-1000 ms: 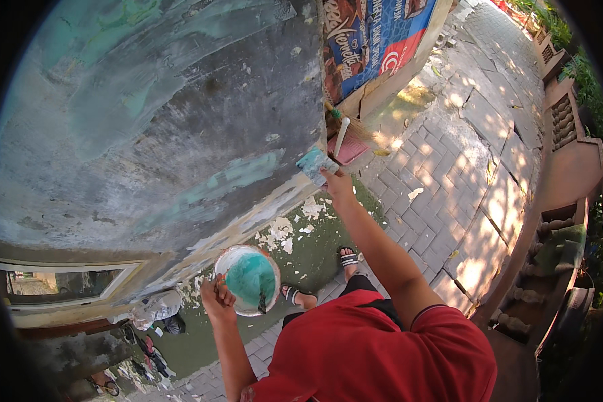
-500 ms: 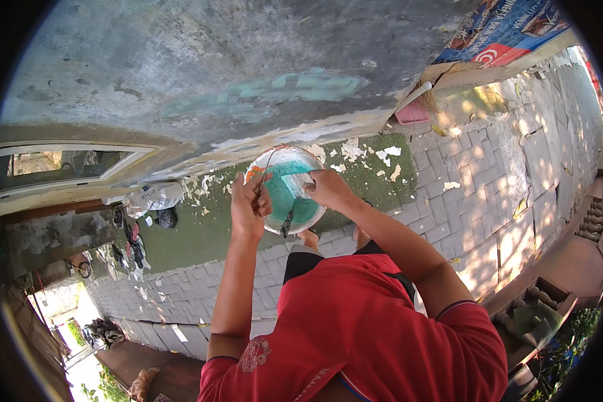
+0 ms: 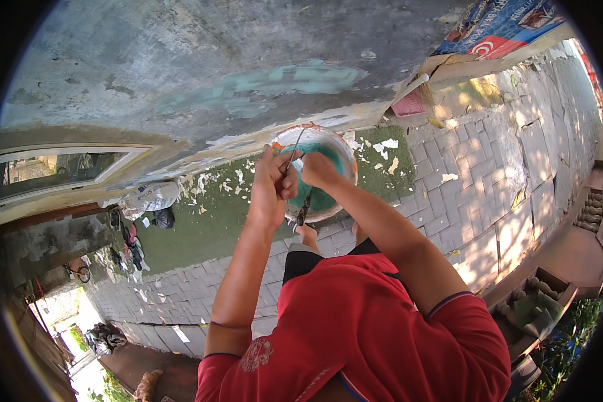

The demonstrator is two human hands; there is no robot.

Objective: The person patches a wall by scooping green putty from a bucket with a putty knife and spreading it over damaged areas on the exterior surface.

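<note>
Both hands now meet at the white bucket [image 3: 328,151] of teal paint, near the grey wall [image 3: 181,67]: the left hand [image 3: 273,184] grips its rim, while the right hand [image 3: 317,171], earlier at the wall, closes inside on something I cannot make out.

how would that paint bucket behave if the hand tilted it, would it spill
Likely yes: the bucket is open-topped with wet-looking teal paint inside. The left hand grips its rim side, so it probably feels fairly light. Paint smears may make it slippery.
</note>
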